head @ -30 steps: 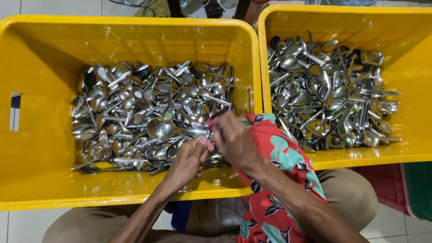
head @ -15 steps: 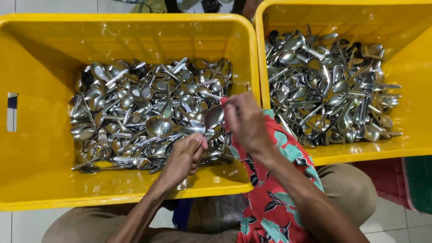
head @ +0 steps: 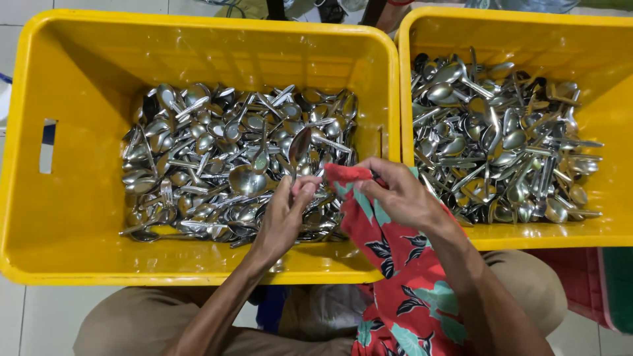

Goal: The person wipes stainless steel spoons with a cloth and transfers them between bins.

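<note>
The left hand (head: 285,214) holds a shiny silver metal spoon (head: 300,146). Its fingers are pinched shut around the thin handle, and the round bowl of the spoon sticks up above the fingertips. The right hand (head: 399,194) is just beside the left hand, on its right. It is closed around one end of a red cloth with green and black leaves (head: 389,264). The top of the cloth sits right next to the spoon handle, between the two hands. I cannot tell if the cloth touches the spoon. The rest of the cloth hangs down under the right hand and lies over the person's lap.

Both hands are above the near right corner of a big yellow plastic crate (head: 66,217). Under the hands and off to the left of them, this crate holds a large heap of silver metal spoons (head: 204,165), all mixed up and lying every way.

To the right of the right hand is a second yellow plastic crate (head: 620,132). It touches the first crate side by side. It holds another pile of silver spoons (head: 501,145).

Below the hands are the person's knees in tan trousers (head: 132,323). Pale floor tiles (head: 39,316) show at the bottom left.
</note>
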